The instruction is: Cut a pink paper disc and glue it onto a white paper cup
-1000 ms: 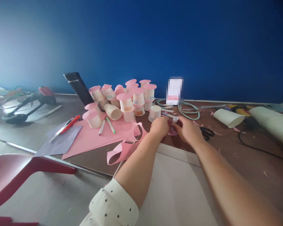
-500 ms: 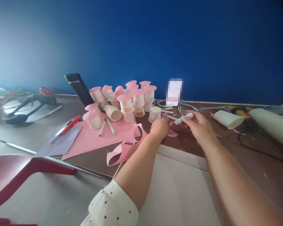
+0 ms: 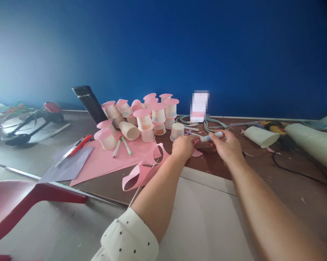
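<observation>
White dotted sleeve [image 3: 130,233] closest to the camera, with a bit of red chair [image 3: 43,192] off to the left. Next up is a pink offcut [image 3: 145,175] with round holes in it, so some discs have been cut, by the look of it. Behind that are the pink sheets [image 3: 109,159], with plenty of paper left.

Left hand [image 3: 183,148] has its fingers curled, but the tips are mostly hidden, so can't tell if they're gripping anything. Right hand [image 3: 230,146] has a white tube [image 3: 206,138] pinched between thumb and fingers, held just over the table, its near end right beside the left fingertips. Looks like glue to me, not sure. A small pink piece [image 3: 197,153] sits just under the left hand.

Just past that, one upside-down cup [image 3: 177,132] has nothing pink on top, so I'd call that one unfinished. Same for the nested cups [image 3: 130,130] lying on their side.

Further back it's mostly done, I reckon: a bunch of pink-topped cups [image 3: 158,115], several two-high. Over right, a tipped cup [image 3: 261,136] and a long cup stack [image 3: 310,146] look untouched.
</observation>
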`<state>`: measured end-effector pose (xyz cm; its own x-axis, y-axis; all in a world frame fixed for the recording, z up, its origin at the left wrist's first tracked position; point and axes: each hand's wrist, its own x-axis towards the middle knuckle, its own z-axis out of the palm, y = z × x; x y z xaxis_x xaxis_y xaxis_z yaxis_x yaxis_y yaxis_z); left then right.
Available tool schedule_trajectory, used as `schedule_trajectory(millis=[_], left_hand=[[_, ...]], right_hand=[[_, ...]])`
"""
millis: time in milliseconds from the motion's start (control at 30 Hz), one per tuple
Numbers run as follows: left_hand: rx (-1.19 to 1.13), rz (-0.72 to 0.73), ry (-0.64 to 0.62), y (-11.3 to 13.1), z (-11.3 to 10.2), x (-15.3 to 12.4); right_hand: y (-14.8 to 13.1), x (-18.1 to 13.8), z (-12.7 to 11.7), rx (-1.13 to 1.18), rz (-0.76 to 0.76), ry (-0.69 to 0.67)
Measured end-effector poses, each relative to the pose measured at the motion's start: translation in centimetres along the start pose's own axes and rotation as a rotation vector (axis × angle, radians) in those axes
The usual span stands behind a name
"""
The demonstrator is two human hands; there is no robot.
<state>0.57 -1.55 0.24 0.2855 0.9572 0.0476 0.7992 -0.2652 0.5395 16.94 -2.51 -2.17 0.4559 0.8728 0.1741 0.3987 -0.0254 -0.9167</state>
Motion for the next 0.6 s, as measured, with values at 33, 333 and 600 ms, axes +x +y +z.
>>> schedule_trajectory(millis=[33, 333, 600], left_hand=[[-0.011, -0.005, 0.001, 0.02, -0.06, -0.01], [0.033, -0.031, -0.091, -0.04, 0.16, 0.4], [-0.02, 0.011, -0.048, -0.26, 0.6, 0.2]], right_hand=[[0.02, 0.05, -0.03, -0.006, 0.004, 0.003], [-0.19, 0.05, 0.06, -0.037, 0.026, 0.013], [0.2, 0.11, 0.1, -0.07, -0.029, -0.01]])
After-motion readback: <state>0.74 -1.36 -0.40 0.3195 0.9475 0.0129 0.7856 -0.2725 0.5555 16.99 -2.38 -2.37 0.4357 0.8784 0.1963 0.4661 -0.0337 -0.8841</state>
